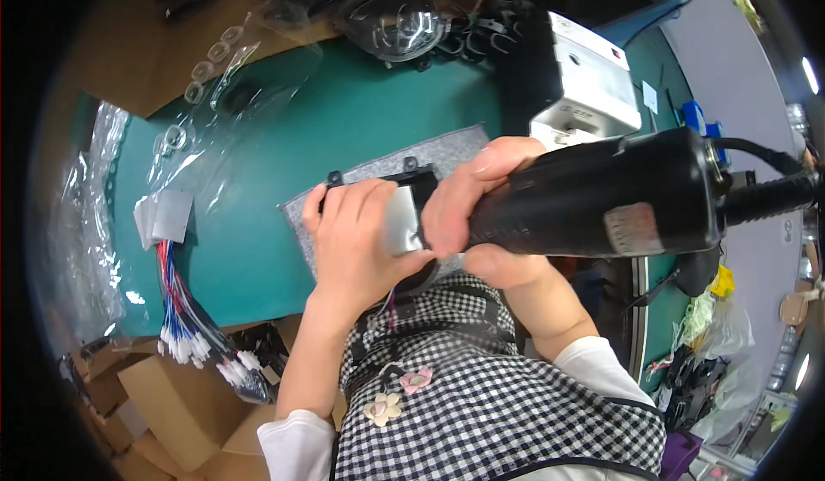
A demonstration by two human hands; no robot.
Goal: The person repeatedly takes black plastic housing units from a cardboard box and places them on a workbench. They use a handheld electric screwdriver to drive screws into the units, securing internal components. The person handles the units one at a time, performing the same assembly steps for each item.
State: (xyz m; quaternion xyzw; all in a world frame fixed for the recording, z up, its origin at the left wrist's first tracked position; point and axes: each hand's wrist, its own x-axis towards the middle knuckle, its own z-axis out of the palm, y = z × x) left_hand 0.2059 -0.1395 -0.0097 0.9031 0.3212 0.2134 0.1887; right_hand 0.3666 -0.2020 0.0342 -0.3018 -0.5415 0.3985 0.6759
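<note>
My right hand (490, 197) is closed around a black electric screwdriver (593, 193), whose cable end points to the right. Its tip is hidden behind my fingers. Fingers curled, my left hand (361, 240) grips a black plastic part (421, 180) with small mounting lugs along its far edge. A flat silver plate (400, 221) lies on that part between my two hands. Underneath is a grey felt mat (460, 144), set at an angle near the table's front edge. A bit of thin wire shows below my left hand.
The table top (232, 266) is green. At the left lies a bundle of coloured wires (185, 318) with white connectors and silver plates (172, 216). Clear plastic bags (103, 215) and a cardboard box (142, 60) stand farther left. A white box-shaped machine (593, 82) is at far right.
</note>
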